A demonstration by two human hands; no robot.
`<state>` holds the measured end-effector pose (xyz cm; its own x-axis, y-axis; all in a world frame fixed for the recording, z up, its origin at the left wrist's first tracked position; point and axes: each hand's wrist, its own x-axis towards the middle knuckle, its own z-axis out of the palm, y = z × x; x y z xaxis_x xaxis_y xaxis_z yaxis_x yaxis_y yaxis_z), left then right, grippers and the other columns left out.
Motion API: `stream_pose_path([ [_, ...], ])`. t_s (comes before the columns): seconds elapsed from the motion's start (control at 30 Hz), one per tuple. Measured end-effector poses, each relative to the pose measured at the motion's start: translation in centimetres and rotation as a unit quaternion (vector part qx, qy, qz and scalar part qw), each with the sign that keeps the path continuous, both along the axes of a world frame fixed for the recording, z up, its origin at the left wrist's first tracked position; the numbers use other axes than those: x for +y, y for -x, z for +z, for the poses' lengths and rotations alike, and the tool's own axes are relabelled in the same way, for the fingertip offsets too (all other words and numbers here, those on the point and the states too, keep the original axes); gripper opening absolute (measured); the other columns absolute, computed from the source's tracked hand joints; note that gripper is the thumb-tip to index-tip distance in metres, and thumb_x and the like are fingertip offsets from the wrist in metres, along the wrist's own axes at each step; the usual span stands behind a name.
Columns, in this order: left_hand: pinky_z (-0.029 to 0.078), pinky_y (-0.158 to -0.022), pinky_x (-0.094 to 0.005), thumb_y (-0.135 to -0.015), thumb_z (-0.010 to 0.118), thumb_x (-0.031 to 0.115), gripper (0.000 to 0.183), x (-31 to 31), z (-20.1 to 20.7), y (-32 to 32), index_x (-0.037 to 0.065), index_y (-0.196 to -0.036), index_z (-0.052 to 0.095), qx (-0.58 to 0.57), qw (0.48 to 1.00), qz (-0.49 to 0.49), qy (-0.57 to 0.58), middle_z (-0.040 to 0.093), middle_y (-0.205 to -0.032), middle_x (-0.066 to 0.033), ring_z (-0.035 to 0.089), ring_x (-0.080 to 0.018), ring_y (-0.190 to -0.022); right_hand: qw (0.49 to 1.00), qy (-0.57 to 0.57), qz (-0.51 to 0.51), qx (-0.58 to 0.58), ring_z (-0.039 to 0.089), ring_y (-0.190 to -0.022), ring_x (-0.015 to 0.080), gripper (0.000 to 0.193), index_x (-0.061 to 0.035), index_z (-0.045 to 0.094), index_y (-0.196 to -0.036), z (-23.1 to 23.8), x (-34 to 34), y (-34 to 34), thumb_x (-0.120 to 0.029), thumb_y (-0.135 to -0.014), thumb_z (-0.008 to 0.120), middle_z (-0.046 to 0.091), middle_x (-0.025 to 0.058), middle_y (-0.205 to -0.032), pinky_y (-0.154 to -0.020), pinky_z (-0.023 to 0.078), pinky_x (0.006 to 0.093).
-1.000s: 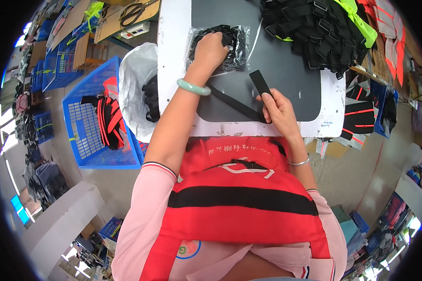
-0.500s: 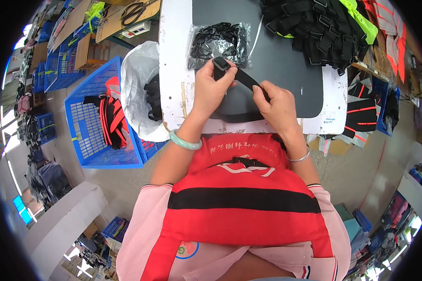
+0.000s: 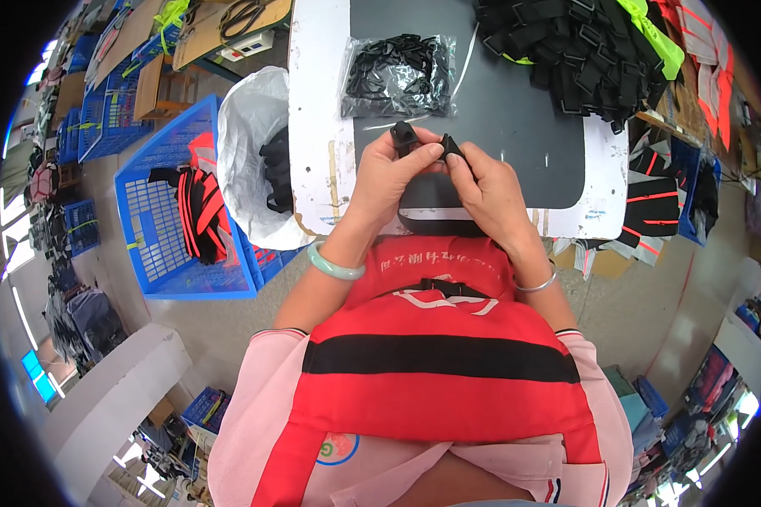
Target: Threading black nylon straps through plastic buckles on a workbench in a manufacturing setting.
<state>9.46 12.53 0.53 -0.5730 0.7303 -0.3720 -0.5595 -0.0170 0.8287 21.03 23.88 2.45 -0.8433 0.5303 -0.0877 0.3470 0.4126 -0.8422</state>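
Observation:
My left hand (image 3: 391, 175) pinches a black plastic buckle (image 3: 403, 133) with the webbing strap (image 3: 435, 226) at it, just below the plastic bag. Close beside it, my right hand (image 3: 492, 188) grips a folded part of the same black strap between thumb and fingers. The rest of the strap hangs in a loop between my wrists, near the table's front edge. Fingers partly hide how strap and buckle meet. A clear bag (image 3: 400, 78) of small black plastic pieces lies on the dark mat (image 3: 516, 127) beyond my hands.
A heap of black straps with buckles (image 3: 579, 55) covers the table's far right. Left of the white table (image 3: 320, 169) stand a white sack (image 3: 249, 160) with black straps and a blue basket (image 3: 156, 220) with red-and-black pieces. Scissors (image 3: 243, 19) lie on another table.
My right hand has come in toward the left and now holds the strap close to the buckle. My left hand and the buckle have lowered slightly toward me.

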Motion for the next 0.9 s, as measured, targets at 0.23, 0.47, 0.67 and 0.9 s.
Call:
stream_pose_path([
  [0.23, 0.052, -0.069, -0.0227, -0.084, 0.067, 0.009, 0.025, -0.8, 1.4, -0.7, -0.001, -0.106, 0.063, 0.116, 0.991, -0.016, 0.068, 0.067, -0.088, -0.0071, 0.062, -0.0108, -0.073, 0.998, -0.056, 0.022, -0.005, 0.057, -0.058, 0.0387, 0.021, -0.0041, 0.051, -0.080, -0.2, -0.4, -0.1, -0.022, -0.089, 0.052, 0.056, 0.0168, -0.059, -0.052, 0.043, 0.0468],
  [0.47, 0.051, -0.064, -0.0204, -0.083, 0.067, 0.009, 0.022, -1.4, 1.6, -0.6, 0.000, -0.103, 0.064, 0.105, 0.992, -0.053, 0.048, 0.065, -0.084, -0.0036, 0.061, -0.0073, -0.074, 0.998, -0.032, 0.056, -0.012, 0.057, -0.062, 0.0392, 0.021, -0.0044, 0.051, -0.080, 0.0, -0.4, -0.7, -0.023, -0.090, 0.050, 0.057, 0.0182, -0.063, -0.055, 0.043, 0.0477],
  [0.67, 0.050, -0.066, -0.0206, -0.083, 0.066, 0.006, 0.025, -2.0, 1.6, -0.9, 0.001, -0.107, 0.063, 0.087, 0.991, -0.098, 0.039, 0.064, -0.085, -0.0025, 0.060, -0.0085, -0.073, 0.983, 0.080, 0.150, -0.070, 0.055, -0.064, 0.0407, 0.022, -0.0036, 0.054, -0.082, 1.6, 1.9, -1.2, -0.023, -0.090, 0.046, 0.055, 0.0202, -0.065, -0.059, 0.041, 0.0470],
  [0.9, 0.051, -0.064, -0.0219, -0.083, 0.066, 0.005, 0.021, -1.5, 2.1, -1.2, 0.001, -0.103, 0.063, 0.101, 0.987, -0.115, 0.049, 0.063, -0.084, -0.0028, 0.061, -0.0090, -0.073, 0.983, -0.042, 0.173, -0.038, 0.055, -0.061, 0.0403, 0.021, -0.0041, 0.055, -0.084, 0.9, 1.8, -1.7, -0.022, -0.090, 0.046, 0.055, 0.0197, -0.063, -0.055, 0.042, 0.0466],
])
